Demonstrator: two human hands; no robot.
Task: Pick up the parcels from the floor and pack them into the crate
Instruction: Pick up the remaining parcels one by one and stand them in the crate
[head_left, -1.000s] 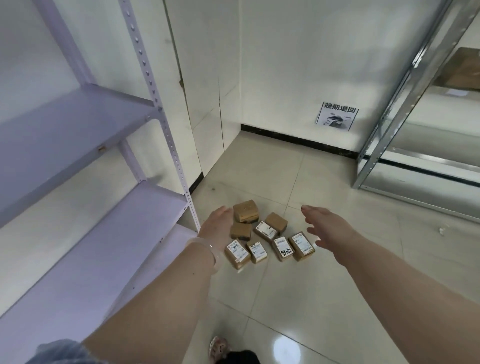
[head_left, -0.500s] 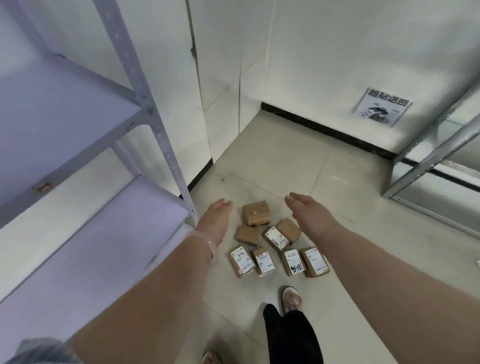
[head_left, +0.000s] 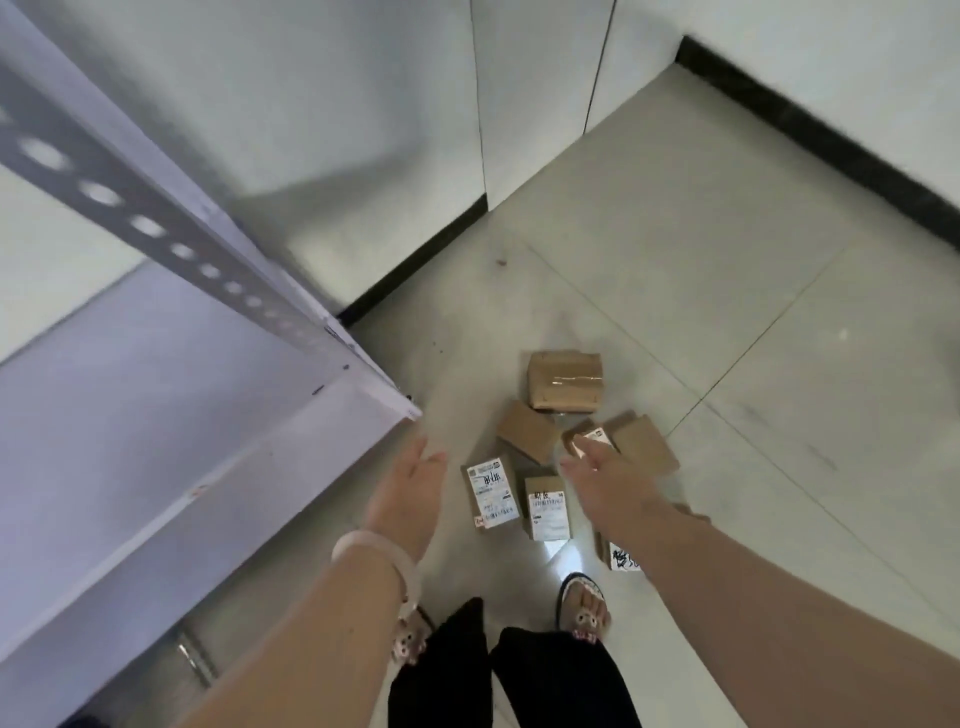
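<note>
Both arms out! Our left hand (head_left: 410, 493) is relaxed, fingers straight, holding nothing, beside the shelf (head_left: 156, 389) corner. Our right hand (head_left: 608, 478) is spread and empty over the parcels (head_left: 524, 434), which lie clustered on the floor (head_left: 727, 312) ahead of our feet (head_left: 584, 608). We can't tell if it touches one.

Parcels (head_left: 524, 436) sit bunched on the floor (head_left: 727, 312), just right of the shelving unit (head_left: 156, 389), wall (head_left: 363, 104) behind. Left hand (head_left: 410, 493) hangs left of the bunch, right hand (head_left: 608, 478) over its middle.
</note>
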